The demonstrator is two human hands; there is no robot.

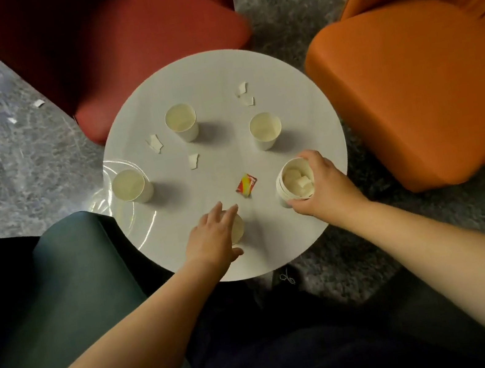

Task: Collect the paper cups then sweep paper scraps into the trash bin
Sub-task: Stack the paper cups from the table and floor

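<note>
Round white tabletop (301,102): scrap-filled white paper cup (294,182) is gripped by right hand (322,186). Left hand (212,238), fingers extended, covers near white paper cup (237,228). Light, crushable walls are best held gently near the rim.

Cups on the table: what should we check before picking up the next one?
1. Right hand grips the cup with scraps inside: ok.
2. Left hand has hold of the near cup: cannot tell, fingers look straight over it.
3. Other three cups upright, easy to stack: ok.
4. Scraps off the table: not ok, several remain.
5. Red wrapper clear of the hands: ok.
6. Trash bin within reach: cannot tell, none in view.
</note>
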